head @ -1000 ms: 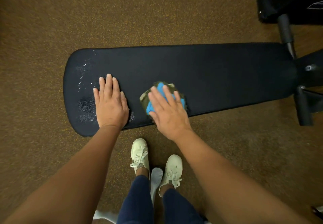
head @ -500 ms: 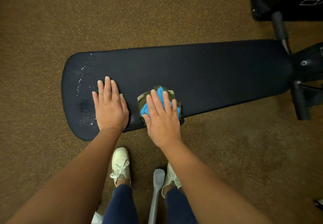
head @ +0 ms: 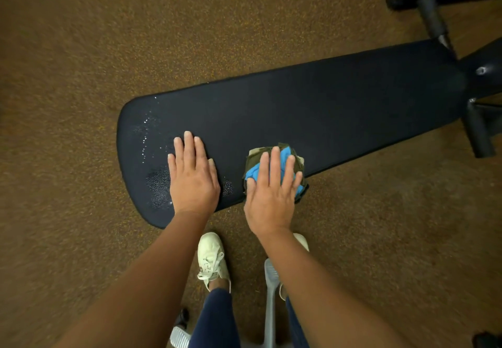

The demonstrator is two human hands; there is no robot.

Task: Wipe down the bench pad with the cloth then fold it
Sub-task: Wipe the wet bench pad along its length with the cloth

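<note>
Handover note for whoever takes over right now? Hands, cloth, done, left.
Left hand: open, flat on the bench pad near its rounded end.
Right hand: open, fingers straight, pressing the bunched cloth on the pad's near edge.
Done: wiping under way; how much is covered cannot be told.
Left: droplets at the rounded end beside the left hand need wiping; then fold the cloth.

One wide-angle head camera looks steeply down from above. The pad [head: 326,108] crosses mid-frame, close below; floor [head: 108,35] surrounds it.
</note>
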